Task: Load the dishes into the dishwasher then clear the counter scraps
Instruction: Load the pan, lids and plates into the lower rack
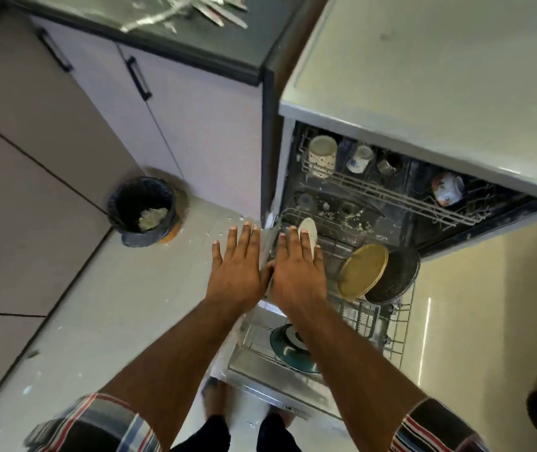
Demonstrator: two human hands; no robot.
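The dishwasher [423,177] stands open with its lower rack [397,334] pulled out. In that rack stand a yellow plate [363,270], a dark speckled pan [397,275], a white dish [308,230] and a teal-rimmed lid [288,349]. Several cups, among them a spotted mug [322,154], sit in the upper rack. My left hand [239,265] and my right hand [296,269] hover side by side, palms down, fingers straight, over the rack's left edge. Neither hand holds anything.
A black-lined waste bin [144,210] with pale scraps inside stands on the tiled floor to the left. Crumbs lie on the floor around it. Cutlery [208,8] lies on the dark counter at the top. A pale countertop [440,76] covers the dishwasher.
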